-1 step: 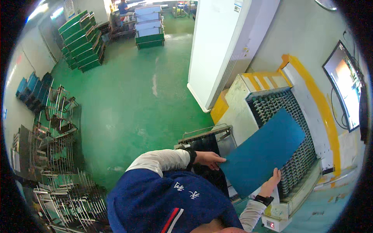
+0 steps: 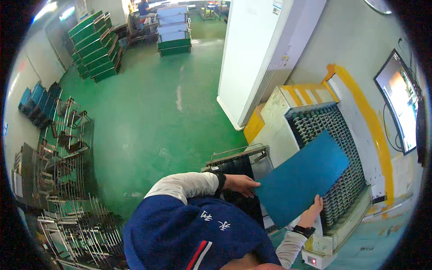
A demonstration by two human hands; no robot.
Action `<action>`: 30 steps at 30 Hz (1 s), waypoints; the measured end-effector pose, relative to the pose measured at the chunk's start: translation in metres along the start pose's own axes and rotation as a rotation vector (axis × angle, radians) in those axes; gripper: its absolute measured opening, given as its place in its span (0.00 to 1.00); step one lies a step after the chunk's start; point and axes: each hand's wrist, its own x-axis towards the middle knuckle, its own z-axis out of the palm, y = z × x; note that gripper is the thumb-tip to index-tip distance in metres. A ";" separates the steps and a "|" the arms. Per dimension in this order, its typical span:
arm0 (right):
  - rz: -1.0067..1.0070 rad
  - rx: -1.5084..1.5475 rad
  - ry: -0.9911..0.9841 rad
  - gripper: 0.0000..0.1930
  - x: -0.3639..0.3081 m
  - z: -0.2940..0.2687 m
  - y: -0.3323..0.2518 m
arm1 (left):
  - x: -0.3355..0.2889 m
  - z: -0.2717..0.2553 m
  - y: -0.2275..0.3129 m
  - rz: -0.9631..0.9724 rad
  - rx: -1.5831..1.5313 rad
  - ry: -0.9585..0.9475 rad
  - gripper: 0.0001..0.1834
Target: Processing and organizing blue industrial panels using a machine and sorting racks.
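Observation:
A flat blue rectangular panel [image 2: 303, 180] slants over a bed of small rollers [image 2: 344, 180] in the machine's opening. My left hand [image 2: 242, 184] grips the panel's near left corner, thumb on top and fingers partly under it. On its near right edge, my right hand [image 2: 312, 211] is closed round the rim, with the thumb and some fingertips showing. The far end of the panel hides part of the rollers; I cannot tell whether it touches them. Below my left hand stands a dark rack [image 2: 238, 167] with a metal rail, partly covered by my arm.
The pale machine housing [image 2: 276, 119] with yellow tape surrounds the rollers. A tall white cabinet [image 2: 247, 58] stands beyond it, and a screen [image 2: 398, 99] hangs on the right wall. Metal racks [image 2: 67, 157] line the left side. Stacked green trays [image 2: 94, 49] stand far left; a person sits at the back.
The panel's far end has shifted slightly nearer to me and to the left. Both hands keep their hold and have moved very little.

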 end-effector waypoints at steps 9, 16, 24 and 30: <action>0.634 0.758 0.075 0.18 0.078 0.064 0.007 | 0.051 -0.050 0.044 0.232 -0.344 -0.148 0.21; 0.538 0.505 0.178 0.13 0.095 -0.002 0.053 | 0.055 -0.024 0.079 0.238 -0.400 0.044 0.14; 0.348 -0.266 0.322 0.16 0.027 -0.095 0.084 | 0.111 -0.034 0.099 0.286 -0.372 0.056 0.11; 0.126 -0.500 0.077 0.27 -0.032 -0.059 -0.028 | 0.157 -0.021 0.140 0.285 -0.262 0.069 0.11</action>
